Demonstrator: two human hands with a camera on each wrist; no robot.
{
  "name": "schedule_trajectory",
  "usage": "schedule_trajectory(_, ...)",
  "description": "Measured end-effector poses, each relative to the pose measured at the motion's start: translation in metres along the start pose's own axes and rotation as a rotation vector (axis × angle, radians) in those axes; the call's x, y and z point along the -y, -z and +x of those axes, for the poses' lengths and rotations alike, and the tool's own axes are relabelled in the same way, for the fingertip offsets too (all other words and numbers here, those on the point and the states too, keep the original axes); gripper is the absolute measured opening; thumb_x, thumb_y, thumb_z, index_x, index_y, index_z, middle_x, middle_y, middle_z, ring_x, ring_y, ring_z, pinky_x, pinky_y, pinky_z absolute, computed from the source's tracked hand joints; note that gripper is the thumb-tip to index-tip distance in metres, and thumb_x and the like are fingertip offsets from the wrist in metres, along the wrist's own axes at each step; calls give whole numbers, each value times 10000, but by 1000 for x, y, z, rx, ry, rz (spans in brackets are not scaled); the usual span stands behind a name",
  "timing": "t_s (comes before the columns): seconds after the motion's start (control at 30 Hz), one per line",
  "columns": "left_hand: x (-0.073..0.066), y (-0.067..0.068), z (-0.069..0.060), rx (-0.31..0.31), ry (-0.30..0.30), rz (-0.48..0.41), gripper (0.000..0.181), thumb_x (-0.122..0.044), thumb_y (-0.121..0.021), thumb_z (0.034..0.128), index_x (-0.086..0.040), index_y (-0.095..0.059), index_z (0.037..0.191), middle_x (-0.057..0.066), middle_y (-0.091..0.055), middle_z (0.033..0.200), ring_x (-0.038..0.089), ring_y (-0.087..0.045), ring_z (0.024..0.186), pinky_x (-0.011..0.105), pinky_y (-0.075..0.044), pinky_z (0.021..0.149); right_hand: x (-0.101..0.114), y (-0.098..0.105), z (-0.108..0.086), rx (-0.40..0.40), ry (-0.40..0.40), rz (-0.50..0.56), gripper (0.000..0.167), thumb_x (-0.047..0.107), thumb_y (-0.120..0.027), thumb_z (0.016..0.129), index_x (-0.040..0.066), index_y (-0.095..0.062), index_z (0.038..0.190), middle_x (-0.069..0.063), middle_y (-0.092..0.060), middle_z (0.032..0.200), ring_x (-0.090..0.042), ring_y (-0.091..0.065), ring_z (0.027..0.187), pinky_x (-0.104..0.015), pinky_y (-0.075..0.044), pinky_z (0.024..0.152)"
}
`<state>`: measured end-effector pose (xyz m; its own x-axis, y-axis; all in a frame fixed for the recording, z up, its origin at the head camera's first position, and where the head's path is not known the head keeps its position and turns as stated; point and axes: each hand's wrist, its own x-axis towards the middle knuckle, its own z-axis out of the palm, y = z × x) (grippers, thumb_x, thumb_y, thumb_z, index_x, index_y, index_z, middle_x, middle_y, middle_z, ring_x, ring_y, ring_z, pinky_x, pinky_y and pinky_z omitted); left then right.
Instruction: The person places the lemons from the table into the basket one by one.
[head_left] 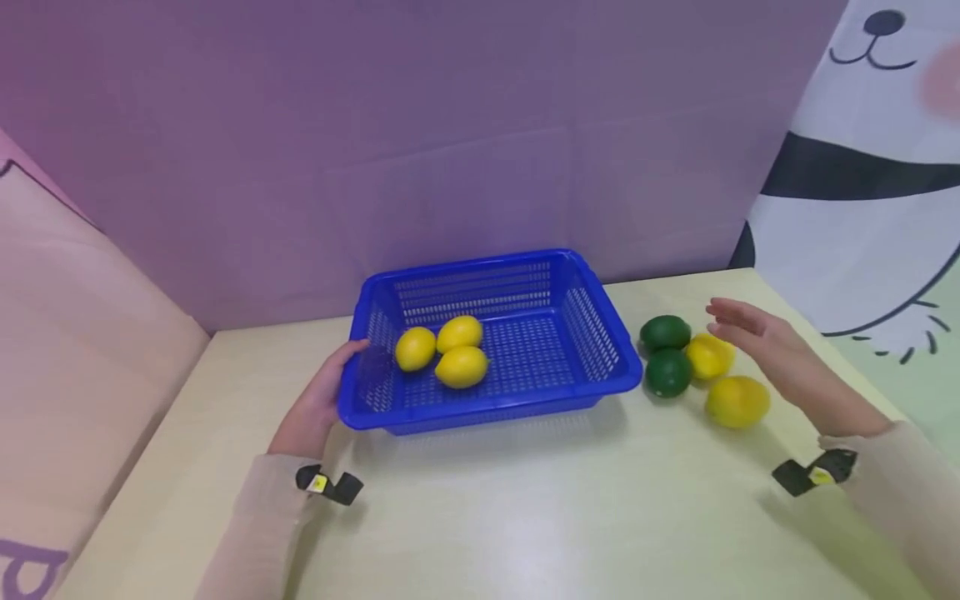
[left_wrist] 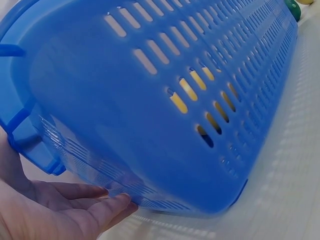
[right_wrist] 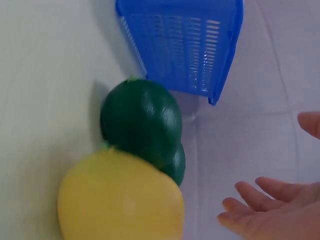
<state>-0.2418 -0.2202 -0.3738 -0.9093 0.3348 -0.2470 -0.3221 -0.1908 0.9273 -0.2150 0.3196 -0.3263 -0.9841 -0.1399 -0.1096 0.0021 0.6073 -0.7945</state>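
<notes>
A blue plastic basket (head_left: 502,392) stands on the table with three lemons (head_left: 461,367) in its left part. At its left end, my left hand (head_left: 326,392) holds the basket, thumb at the rim and fingers against the outer wall. The left wrist view shows those fingertips (left_wrist: 117,202) at the slotted side. To the right lie two dark green oval fruits (head_left: 667,372) and two larger yellow fruits (head_left: 738,402), close together. My right hand (head_left: 765,337) hovers beside and above them, fingers extended and nothing in it; in the right wrist view it is apart from the fruits.
The pale tabletop (head_left: 480,517) runs up to a purple cloth backdrop (head_left: 450,150) just behind the basket. A printed cartoon cloth (head_left: 870,233) hangs on the right, and a pale pink cloth (head_left: 75,333) borders the left side.
</notes>
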Motion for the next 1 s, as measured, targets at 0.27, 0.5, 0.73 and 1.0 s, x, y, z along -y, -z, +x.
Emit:
schedule_trajectory(0.27, 5, -3, 4, 1, 5, 10, 633, -355, -335, 997, -61, -78, 1495, 20, -523, 1225, 171, -565, 1093, 341, -453, 957, -14, 2, -16, 22, -57, -284, 852, 496, -478, 941, -21, -78, 1486, -373, -118, 1464, -600, -193, 1244, -744, -238, 904)
schedule_trajectory(0.5, 4, -3, 2, 13, -12, 2, 620, -337, -327, 1002, -49, -77, 1491, -2, -564, 1175, 159, -584, 1056, 331, -468, 933, -25, 7, -18, 45, -106, -320, 894, 515, -485, 930, -80, -79, 1460, -422, -83, 1428, -613, -194, 1219, -735, -252, 902)
schedule_trajectory(0.73, 2, -2, 1, 24, -10, -1, 624, -338, -328, 999, -58, -67, 1491, 7, -560, 1181, 165, -588, 1054, 335, -474, 927, -38, 12, -23, 107, -176, -323, 923, 546, -446, 934, -97, -33, 1451, -448, -68, 1402, -631, -208, 1179, -723, -313, 853)
schedule_trajectory(1.0, -1, -1, 0, 38, -10, -14, 624, -339, -334, 997, -45, -70, 1479, 17, -570, 1168, 170, -595, 1043, 335, -483, 913, -49, 7, -25, 161, -199, -341, 935, 551, -442, 933, -180, -92, 1399, -476, -165, 1348, -605, -305, 1143, -650, -402, 826)
